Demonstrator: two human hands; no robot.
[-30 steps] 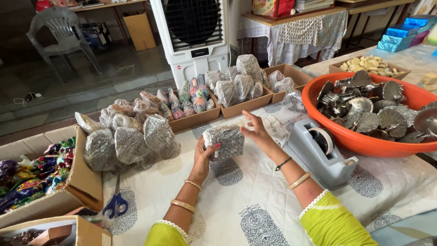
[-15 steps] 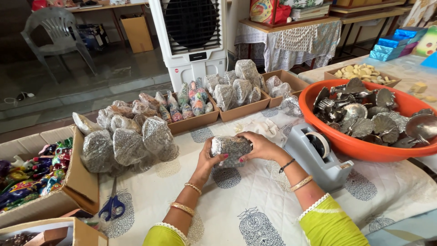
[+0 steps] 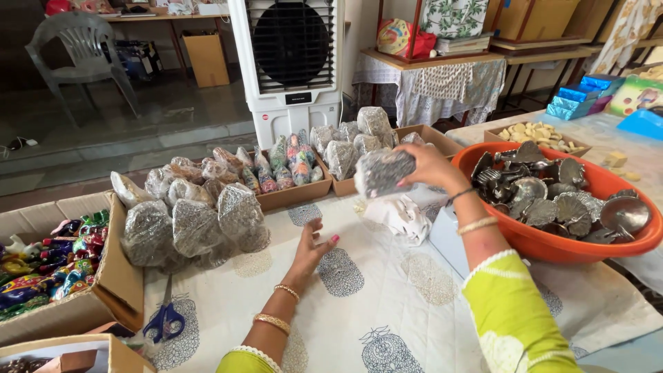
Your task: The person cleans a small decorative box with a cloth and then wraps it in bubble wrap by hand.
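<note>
The right hand (image 3: 429, 166) gripped a filled packet (image 3: 383, 171) aloft, far over the cloth (image 3: 387, 290), near the packet-filled boxes (image 3: 421, 135); the left hand (image 3: 311, 252) rested open and empty. A firm hold and gentle set-down seemed wise.

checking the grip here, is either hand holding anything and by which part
The right hand holds a clear packet of silvery pieces, gripped at its right end, lifted above the table. The left hand holds nothing; it is open over the printed cloth.
</note>
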